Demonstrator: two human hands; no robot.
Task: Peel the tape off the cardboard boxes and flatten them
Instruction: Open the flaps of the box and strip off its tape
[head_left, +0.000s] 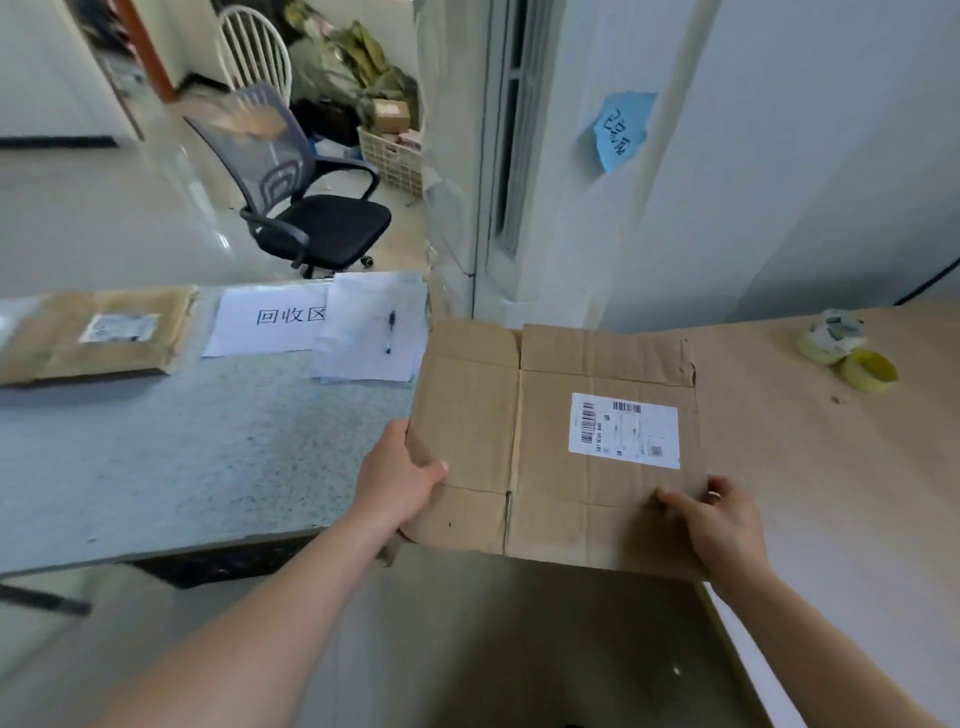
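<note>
A flattened brown cardboard box (550, 467) with a white shipping label (623, 431) is held flat in the air over the gap between two tables. My left hand (400, 480) grips its left edge, thumb on top. My right hand (719, 519) grips its near right corner, thumb on top and fingers underneath. Another flattened cardboard box (98, 332) with a small label lies at the far left of the grey speckled table (208, 441).
White sheets (270, 319) with printed characters and a pen (389, 332) lie on the grey table. Tape rolls (847, 348) sit on the brown table (831, 493) at right. An office chair (306, 208) and a wall with a blue note (623, 130) stand behind.
</note>
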